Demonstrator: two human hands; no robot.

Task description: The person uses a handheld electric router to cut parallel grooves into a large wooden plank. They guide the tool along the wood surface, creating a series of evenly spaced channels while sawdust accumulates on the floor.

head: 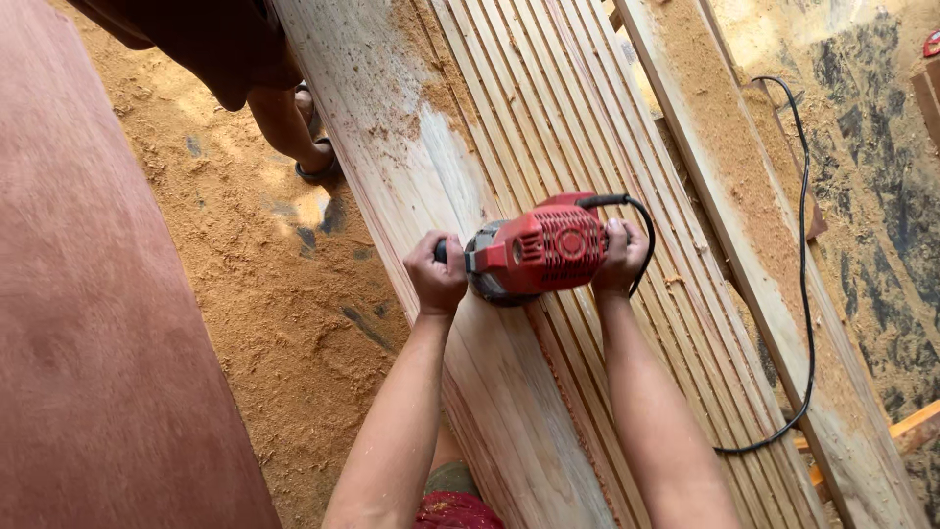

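Note:
A red and grey hand router (534,250) stands on a long pale wooden board (411,186) cut with several parallel grooves. My left hand (436,274) grips the router's left handle. My right hand (619,257) grips its right handle. The router's black cord (803,245) loops from its top right over to the floor. Grooves run along the board's right part (587,118); the left part is smooth.
Sawdust covers the floor (264,304) at left and a plank (715,127) at right. Another person's leg and sandalled foot (299,137) stand by the board's far left. A large reddish panel (88,323) fills the left edge.

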